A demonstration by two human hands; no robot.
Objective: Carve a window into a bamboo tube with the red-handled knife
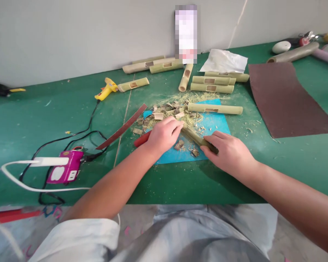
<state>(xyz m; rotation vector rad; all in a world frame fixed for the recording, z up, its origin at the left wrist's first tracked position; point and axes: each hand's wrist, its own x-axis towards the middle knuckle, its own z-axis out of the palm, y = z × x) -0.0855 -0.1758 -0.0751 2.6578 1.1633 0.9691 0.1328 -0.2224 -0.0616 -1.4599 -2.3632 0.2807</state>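
while both hands (164, 134) grip the bamboo tube (193, 135), fingers partly hide its ends.

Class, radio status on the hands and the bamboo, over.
Left hand and right hand both gripping bamboo tube, one near each end. Tube tilted above blue sheet. Red-handled tool and chips close by left hand.

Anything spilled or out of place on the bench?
Yes, debris: chips and pale shavings sit heaped and scattered past the blue sheet's upper and left edges, onto the green table. No damage I can make out.
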